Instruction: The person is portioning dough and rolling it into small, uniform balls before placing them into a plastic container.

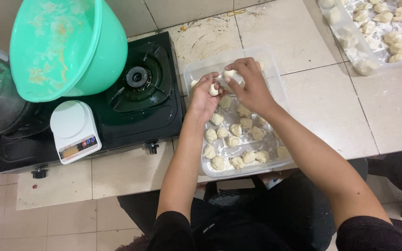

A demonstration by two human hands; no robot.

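Over the clear plastic tray (275,88), both hands work soft, pale dough. The left hand (204,97) pinches a small lump (214,90); the right hand (252,86) closes its fingertips on another piece (229,73). Floury, knobbly dough balls (232,139) fill the tray's near half on the tiled surface (322,102), beside a glossy black gas stove (136,107).

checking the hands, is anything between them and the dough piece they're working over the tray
Nothing visible. The left hand and right hand both touch the dough piece directly, above the clear tray.
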